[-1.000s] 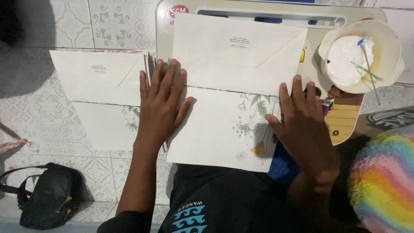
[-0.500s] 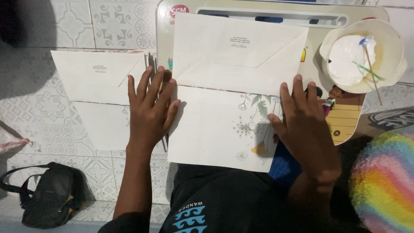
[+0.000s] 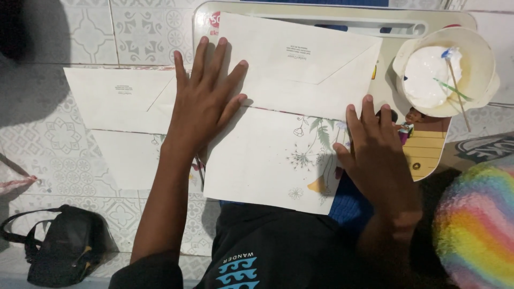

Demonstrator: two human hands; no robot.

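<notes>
Nearest, a dark shirt (image 3: 267, 251) fills the lower middle, with a black bag (image 3: 59, 251) lying on the tiled floor (image 3: 53, 139) to the left and a rainbow-striped cloth (image 3: 476, 225) at the lower right. Just beyond, a white sheet with a flower drawing (image 3: 267, 160) is spread on a small lap tabletop (image 3: 428, 155). The right hand (image 3: 375, 155) is laid flat and open on the sheet's right edge, fingers spread, nothing gripped. The left hand (image 3: 206, 101) is pressed flat and open over the sheet's upper left corner, its fingertips reaching onto the envelope (image 3: 305, 64) that lies flap-side up above the sheet, touching its top edge. To the left, a second envelope (image 3: 118, 99) and another white sheet (image 3: 126, 160) are seen on the floor, partly covered by the left hand and wrist. Farthest right, a pale bowl of white paste (image 3: 444, 69) with a thin stick (image 3: 458, 88) in it rests on the tabletop corner.
</notes>
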